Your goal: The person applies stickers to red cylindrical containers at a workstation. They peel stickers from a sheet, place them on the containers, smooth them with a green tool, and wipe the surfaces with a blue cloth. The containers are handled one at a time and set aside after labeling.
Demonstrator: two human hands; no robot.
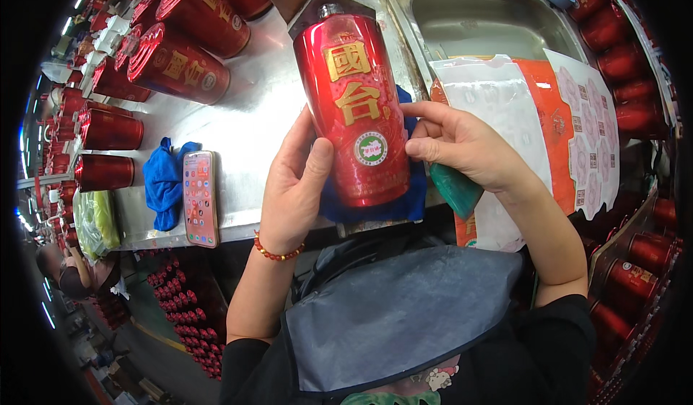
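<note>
A glossy red bottle with gold characters, a dark neck and a round white-and-green sticker near its base leans in front of me, neck pointing away. My left hand is wrapped round its left side, thumb on the front. At the bottle's lower right side is my right hand, its thumb and forefinger bent at the edge. A green flat scraper-like piece sticks out below that hand, seemingly tucked in its other fingers, which are partly hidden. Beneath the bottle lies a blue cloth.
Right of the bottle, sticker sheets and an orange sheet lie before a metal sink. To the left are a phone, another blue cloth and several red bottles. More red bottles stand at far right.
</note>
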